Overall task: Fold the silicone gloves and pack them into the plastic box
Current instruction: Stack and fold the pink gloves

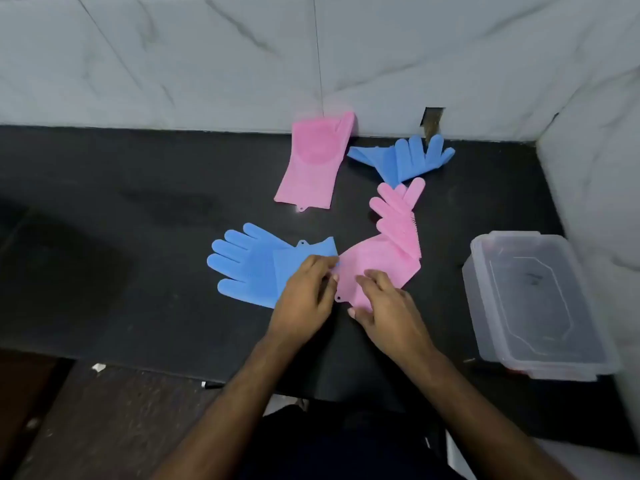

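1. Black tabletop (156, 237) carries four silicone gloves and a clear plastic box (535, 306) at its right edge, lid on.
2. My left hand (304, 296) rests with curled fingers on the near blue glove (249, 268), pinching the cuff of the near pink glove (381, 261).
3. My right hand (388, 306) presses that pink cuff down, fingers loosely bent, thumb at its edge.
4. Folded pink glove (311, 161) lies by the back edge, touching the wall.
5. Far blue glove (408, 157) lies crumpled beside it, near the back edge.
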Available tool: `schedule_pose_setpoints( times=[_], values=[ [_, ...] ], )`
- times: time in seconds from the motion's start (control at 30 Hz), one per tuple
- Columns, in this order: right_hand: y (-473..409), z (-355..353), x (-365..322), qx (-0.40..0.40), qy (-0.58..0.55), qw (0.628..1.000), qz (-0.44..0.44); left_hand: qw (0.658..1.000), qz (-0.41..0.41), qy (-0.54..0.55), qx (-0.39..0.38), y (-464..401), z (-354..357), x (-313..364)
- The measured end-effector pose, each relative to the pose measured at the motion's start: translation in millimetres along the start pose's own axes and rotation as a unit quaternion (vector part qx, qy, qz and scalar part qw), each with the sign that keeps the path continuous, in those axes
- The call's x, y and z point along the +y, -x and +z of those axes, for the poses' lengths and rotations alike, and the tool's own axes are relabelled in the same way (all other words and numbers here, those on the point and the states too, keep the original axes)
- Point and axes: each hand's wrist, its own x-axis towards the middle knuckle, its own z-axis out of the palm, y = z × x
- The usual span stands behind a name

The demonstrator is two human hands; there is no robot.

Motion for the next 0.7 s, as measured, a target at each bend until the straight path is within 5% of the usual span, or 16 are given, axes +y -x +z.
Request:
schedule_pose_setpoints(
  times=[0.27,0.5,0.63,0.7],
  values=[
    [5,20,-10,0.066,0.052,0.995,0.051,0.991,0.021,0.075,-0.107,2,31,-29],
    [18,13,-19,0.153,0.077,0.979,0.107,0.982,0.146,-0.032,-0.113,7,43,-46],
    [39,-14,-24,0.247,-0.001,0.964,0.094,0.969,0.063,0.206,-0.125,16,38,-30],
    [48,-33,-31,0.282,-0.082,0.954,0.058,0.888,-0.087,0.410,-0.192,17,37,0]
  ],
)
